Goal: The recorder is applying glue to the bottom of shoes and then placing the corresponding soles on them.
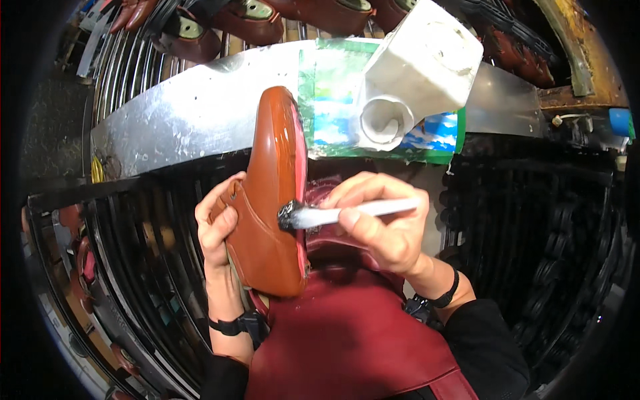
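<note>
A brown leather shoe upper point(267, 193) stands toe-away in front of me, tilted on its side. My left hand point(220, 220) is closed round its ankle opening, with the thumb against the leather. The lower edge, on the right, shows a pink-red strip point(300, 160), and the leather beside it looks wet and glossy near the toe. In my right hand point(387, 223) is a brush with a white handle point(393, 206), pinched between thumb and fingers. Its dark, wet bristle tip point(289, 215) touches the side of the shoe close to that edge.
Beyond the shoe lies a metal ledge point(180, 107) with a green and blue plastic sheet point(333, 127). On the sheet rests a white plastic container point(427, 60) with a round opening. Several brown shoes point(250, 23) line a roller rack behind. A dark red apron point(347, 333) covers my lap.
</note>
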Available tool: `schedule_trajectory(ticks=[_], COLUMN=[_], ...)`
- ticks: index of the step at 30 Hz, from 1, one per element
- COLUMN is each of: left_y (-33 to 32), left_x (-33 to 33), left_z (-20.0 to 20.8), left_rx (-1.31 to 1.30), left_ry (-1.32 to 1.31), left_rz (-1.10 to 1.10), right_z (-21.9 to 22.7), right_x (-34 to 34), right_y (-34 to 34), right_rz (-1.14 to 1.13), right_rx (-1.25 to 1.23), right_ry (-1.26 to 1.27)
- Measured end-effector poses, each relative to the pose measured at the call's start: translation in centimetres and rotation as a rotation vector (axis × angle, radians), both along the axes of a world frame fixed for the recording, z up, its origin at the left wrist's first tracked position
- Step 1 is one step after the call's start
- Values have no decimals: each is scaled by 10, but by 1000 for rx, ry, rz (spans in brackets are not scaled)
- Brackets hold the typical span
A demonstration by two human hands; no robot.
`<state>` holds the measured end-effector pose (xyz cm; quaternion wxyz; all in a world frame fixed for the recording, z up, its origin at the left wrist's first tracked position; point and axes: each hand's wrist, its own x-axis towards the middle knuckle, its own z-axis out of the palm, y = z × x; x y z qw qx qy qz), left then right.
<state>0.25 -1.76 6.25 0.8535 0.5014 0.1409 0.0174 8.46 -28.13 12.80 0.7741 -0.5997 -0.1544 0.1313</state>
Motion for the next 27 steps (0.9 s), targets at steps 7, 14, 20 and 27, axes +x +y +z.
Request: schedule_trajectory(ticks=[7, 14, 20, 27], left_y=[11, 4, -2, -39], left_x=[9, 15, 6, -5], left_z=[1, 18, 24, 32], left_rx=[-34, -140, -442, -76], left_ry=[-37, 3, -13, -288], left_rz=[44, 101, 70, 220], right_z=[16, 28, 55, 80], right_x=[-46, -20, -10, 20], right_y=[-7, 7, 0, 2], right_rz=[261, 158, 268, 426], right_rx=[-70, -37, -79, -35], right_ry=[-144, -155, -460, -514])
